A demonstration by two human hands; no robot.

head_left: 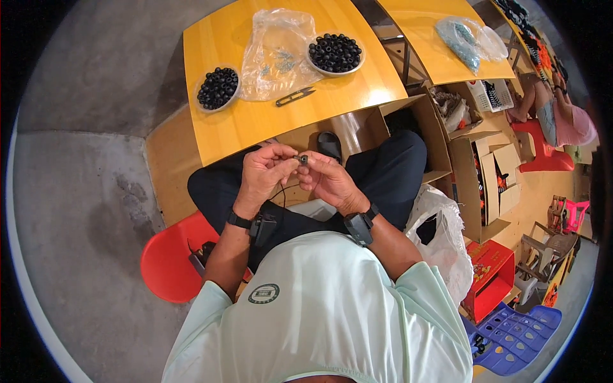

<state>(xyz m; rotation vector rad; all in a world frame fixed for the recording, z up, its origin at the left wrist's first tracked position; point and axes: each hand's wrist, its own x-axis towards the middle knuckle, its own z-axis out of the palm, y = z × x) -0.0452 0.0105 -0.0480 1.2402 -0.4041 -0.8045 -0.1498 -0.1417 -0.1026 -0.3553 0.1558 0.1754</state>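
Note:
My left hand [265, 172] and my right hand [327, 179] meet in front of me, above my lap. A small dark bead [304, 159] is pinched between the fingertips of both hands. A thin black cord [281, 191] hangs down from my left hand. On the yellow table [255, 121] beyond the hands stand two white bowls of black beads, one on the left [218, 88] and one on the right [334, 53]. Between them lie a clear plastic bag [276, 54] and small thread snips [295, 96].
I sit on a red stool [167, 262]. Open cardboard boxes [476, 159] and a white plastic bag [440, 236] stand at my right. A second yellow table [428, 45] with a bag of blue pieces stands farther right. Another person [555, 115] sits at the far right.

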